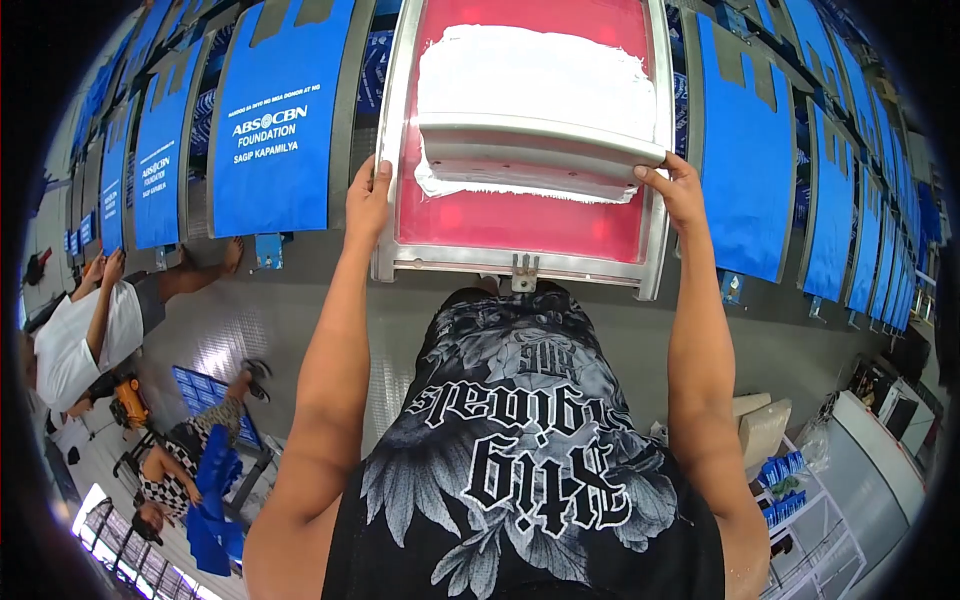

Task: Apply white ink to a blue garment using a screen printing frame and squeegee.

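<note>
Right hand [680,195] pinches a metal squeegee [540,160]; left hand [367,205] grips the screen frame [450,263]

The largest things are two rows of boards bearing blue sheets, one row left of the screen frame [280,170] and one right of it [745,200]; the left ones carry white print. A white metal rack [825,545] with blue packs stands below and to the right of the frame. Well to the frame's lower left are two other people, one in a white shirt [95,335], the other in a checkered top [172,470] beside a bunched blue cloth [212,500]. The wearer's patterned black shirt [540,450] is directly below the frame.

Inside the frame is red mesh [520,225], its upper part covered by a ragged-edged patch of white ink [530,75]. The squeegee lies across the lower part of that patch, its right end close to the frame's right rail. There the right hand pinches it, thumb on the near face, fingers behind. The left hand is closed on the frame's left rail, thumb up, other fingertips hidden, apart from the squeegee. Smallest is a metal clamp [522,273] at the middle of the frame's near edge.
</note>
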The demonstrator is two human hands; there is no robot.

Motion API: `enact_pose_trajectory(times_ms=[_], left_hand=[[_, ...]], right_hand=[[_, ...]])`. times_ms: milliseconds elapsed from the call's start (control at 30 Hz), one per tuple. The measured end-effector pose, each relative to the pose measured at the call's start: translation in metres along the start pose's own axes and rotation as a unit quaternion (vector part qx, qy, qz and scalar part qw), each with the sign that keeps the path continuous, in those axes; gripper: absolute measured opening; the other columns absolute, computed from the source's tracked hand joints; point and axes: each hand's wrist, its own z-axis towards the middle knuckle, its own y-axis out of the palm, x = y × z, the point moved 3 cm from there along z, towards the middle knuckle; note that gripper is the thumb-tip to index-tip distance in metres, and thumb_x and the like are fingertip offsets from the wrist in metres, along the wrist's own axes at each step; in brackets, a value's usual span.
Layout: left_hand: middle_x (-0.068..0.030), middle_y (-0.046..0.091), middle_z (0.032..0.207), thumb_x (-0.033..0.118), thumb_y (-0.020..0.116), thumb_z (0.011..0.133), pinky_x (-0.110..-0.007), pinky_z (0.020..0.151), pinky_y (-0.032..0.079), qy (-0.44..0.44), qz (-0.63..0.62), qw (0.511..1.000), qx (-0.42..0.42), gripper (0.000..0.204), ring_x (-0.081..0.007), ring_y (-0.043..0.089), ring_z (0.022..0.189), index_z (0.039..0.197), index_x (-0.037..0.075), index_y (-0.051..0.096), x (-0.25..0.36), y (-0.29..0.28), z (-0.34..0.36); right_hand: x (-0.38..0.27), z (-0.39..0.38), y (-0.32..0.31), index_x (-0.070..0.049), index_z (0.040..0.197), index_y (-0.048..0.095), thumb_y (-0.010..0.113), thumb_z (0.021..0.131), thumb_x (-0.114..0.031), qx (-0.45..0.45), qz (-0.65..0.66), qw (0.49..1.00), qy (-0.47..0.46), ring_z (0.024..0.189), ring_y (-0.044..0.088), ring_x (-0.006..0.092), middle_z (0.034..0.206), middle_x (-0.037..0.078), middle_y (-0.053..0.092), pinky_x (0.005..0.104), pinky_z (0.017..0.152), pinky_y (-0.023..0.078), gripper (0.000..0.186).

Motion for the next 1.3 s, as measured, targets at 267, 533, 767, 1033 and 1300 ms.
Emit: enact_pose_trajectory(times_ms=[267, 533, 767, 1033, 1300], left_hand=[[-0.025, 0.056, 0.116, 0.03, 0.056, 0.09, -0.04, 0.093, 0.041, 0.064, 0.188, 0.98, 0.012, 0.049, -0.0368, 0.054, 0.108, 0.128, 0.0, 0.048, 0.006, -0.002, 0.007], [-0.0142, 0.056, 0.104, 0.027, 0.077, 0.066, -0.043, 0.087, 0.043, 0.343, 0.359, 0.847, -0.191, 0.054, -0.0322, 0.052, 0.101, 0.113, 0.007, 0.059, 0.15, 0.029, -0.032], [-0.0098, 0.06, 0.079, 0.004, 0.064, 0.062, -0.042, 0.072, 0.045, 0.402, 0.399, 0.814, -0.13, 0.023, -0.031, 0.057, 0.08, 0.085, 0.007, 0.06, 0.174, 0.056, 0.02], [-0.0126, 0.055, 0.108, 0.006, 0.065, 0.063, -0.041, 0.086, 0.04, 0.329, 0.443, 0.828, -0.098, 0.046, -0.0303, 0.05, 0.103, 0.108, 0.006, 0.054, 0.131, 0.098, 0.086], [-0.0095, 0.058, 0.095, 0.002, 0.071, 0.053, -0.041, 0.085, 0.04, 0.292, 0.383, 0.865, -0.14, 0.049, -0.03, 0.054, 0.093, 0.1, 0.007, 0.058, 0.095, 0.046, -0.055]], right_hand=[[-0.007, 0.0, -0.001, 0.001, 0.1, 0.067, 0.079, 0.066, -0.02, -0.011, -0.134, 0.99, 0.052, 0.082, 0.061, 0.0139, 0.083, 0.007, 0.066, 0.0303, 0.072, 0.05, 0.042], [-0.062, -0.063, 0.04, -0.008, 0.095, 0.061, 0.062, 0.059, -0.003, -0.077, -0.476, 0.849, -0.214, 0.092, 0.058, 0.0331, 0.089, 0.015, 0.062, 0.0449, 0.083, 0.043, 0.036], [-0.074, 0.007, 0.01, -0.006, 0.097, 0.065, 0.06, 0.059, -0.001, -0.053, -0.455, 0.869, -0.187, 0.083, 0.059, 0.0343, 0.084, 0.013, 0.064, 0.0448, 0.078, 0.044, 0.039], [-0.055, 0.088, 0.052, -0.007, 0.095, 0.055, 0.056, 0.067, 0.0, -0.019, -0.574, 0.791, -0.209, 0.094, 0.053, 0.0282, 0.095, 0.01, 0.056, 0.049, 0.089, 0.037, 0.029], [-0.053, -0.06, 0.038, -0.005, 0.094, 0.059, 0.057, 0.057, 0.003, -0.08, -0.467, 0.856, -0.207, 0.088, 0.054, 0.0311, 0.085, 0.011, 0.057, 0.0476, 0.091, 0.037, 0.038]])
